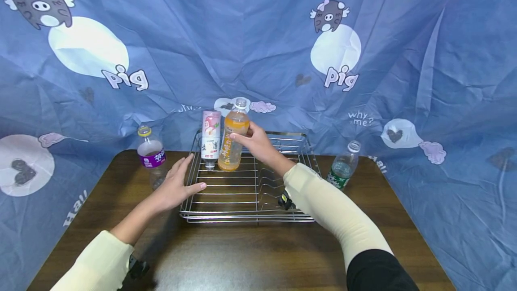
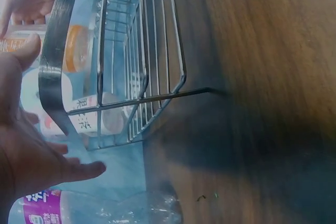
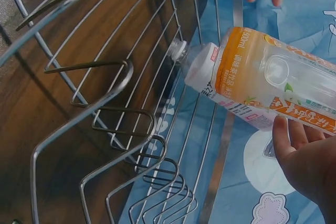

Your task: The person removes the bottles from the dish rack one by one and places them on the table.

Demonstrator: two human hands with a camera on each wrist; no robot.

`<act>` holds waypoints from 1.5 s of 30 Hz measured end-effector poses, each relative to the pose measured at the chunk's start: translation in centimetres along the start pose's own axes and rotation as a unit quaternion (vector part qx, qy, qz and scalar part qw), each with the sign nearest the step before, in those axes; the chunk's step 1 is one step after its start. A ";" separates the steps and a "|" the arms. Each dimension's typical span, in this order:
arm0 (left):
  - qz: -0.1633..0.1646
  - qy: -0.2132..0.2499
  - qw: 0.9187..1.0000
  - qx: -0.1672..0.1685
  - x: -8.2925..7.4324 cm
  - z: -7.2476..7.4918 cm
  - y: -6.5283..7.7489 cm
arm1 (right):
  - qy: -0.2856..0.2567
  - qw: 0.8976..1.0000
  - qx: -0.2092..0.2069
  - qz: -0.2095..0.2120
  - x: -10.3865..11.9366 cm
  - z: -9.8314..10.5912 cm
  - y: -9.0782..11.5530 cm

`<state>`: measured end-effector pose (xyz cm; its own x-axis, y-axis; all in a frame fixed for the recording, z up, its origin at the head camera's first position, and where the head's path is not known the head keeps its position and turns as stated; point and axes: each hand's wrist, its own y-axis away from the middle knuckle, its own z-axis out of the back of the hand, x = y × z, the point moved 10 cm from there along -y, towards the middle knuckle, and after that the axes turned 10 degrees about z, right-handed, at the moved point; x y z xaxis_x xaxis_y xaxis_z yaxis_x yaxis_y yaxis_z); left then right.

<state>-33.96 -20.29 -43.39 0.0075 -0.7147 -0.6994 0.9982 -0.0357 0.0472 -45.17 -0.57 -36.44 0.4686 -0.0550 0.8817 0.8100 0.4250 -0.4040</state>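
My right hand (image 1: 261, 145) grips an orange-labelled plastic bottle (image 1: 235, 138) by its side, over the back left part of a wire dish rack (image 1: 230, 213). The bottle leans slightly, neck up, and its base (image 3: 231, 56) looks raised off the wires. Just left of it, a pink-and-white bottle (image 1: 210, 136) stands upside down in the rack, its neck (image 3: 179, 51) against the bottom wires. My left hand (image 1: 173, 188) is beside the rack's left rim, fingers extended and thumb spread, holding nothing. Whether it touches the rim I cannot tell.
A purple-labelled bottle with a yellow neck ring (image 1: 152, 154) stands left of the rack, close to my left hand. To the right stands a green-labelled clear bottle (image 1: 343, 167), near my right forearm. Blue printed cloth (image 1: 262, 35) hangs behind the brown table (image 1: 226, 259).
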 end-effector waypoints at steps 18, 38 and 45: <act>-0.020 0.023 1.000 -0.003 -2.2 0.2 -0.8 | -0.024 1.000 0.006 -0.005 -0.1 -1.0 0.6; -0.050 0.022 0.997 -0.049 -4.2 0.8 -1.9 | -0.082 0.996 -0.006 -0.024 -0.3 -1.9 1.5; -0.043 0.029 0.998 -0.036 -4.9 0.4 -1.9 | -0.117 0.993 0.000 -0.025 0.0 -2.8 1.9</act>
<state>-35.94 -17.01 -39.75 -0.0777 -0.6700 -0.7383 0.9969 -0.0444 -0.0646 -42.63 -2.29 -37.88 0.3330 0.1361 0.9331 0.8305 0.4264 -0.3585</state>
